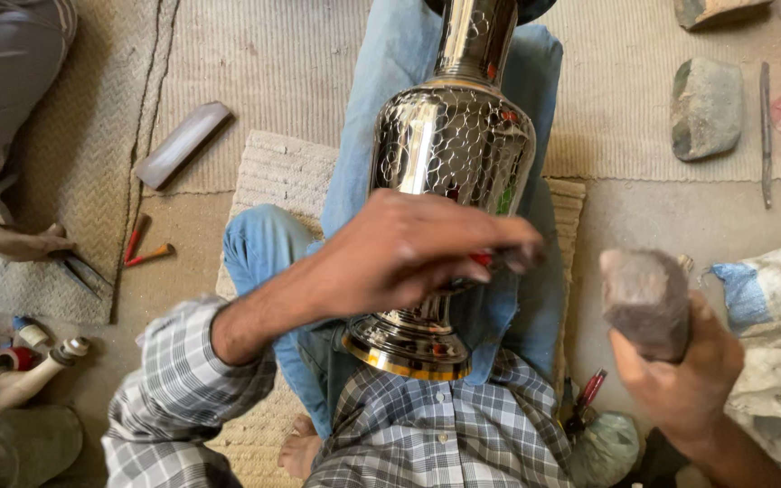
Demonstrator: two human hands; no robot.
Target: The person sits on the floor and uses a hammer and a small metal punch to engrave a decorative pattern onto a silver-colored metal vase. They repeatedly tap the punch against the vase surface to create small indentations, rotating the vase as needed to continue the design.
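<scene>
While the left hand point(409, 253) pinches what seems a small red-handled punch point(499, 259) against the engraved silvery metal vase point(449, 145), the right hand point(689, 370) grips a stone-like block point(645, 298), raised mid-chasing; a square blow comes next.

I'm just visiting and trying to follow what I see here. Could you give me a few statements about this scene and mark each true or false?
1. The shiny metal vase lies across the person's lap. True.
2. The right hand is empty. False: it grips a blunt wooden block.
3. The left hand rests on the vase, pinching a small dark tool. True.
4. The vase is plain and smooth. False: a net-like pattern covers its body.
5. A grey stone lies on the mat to the right of the vase. True.
</scene>
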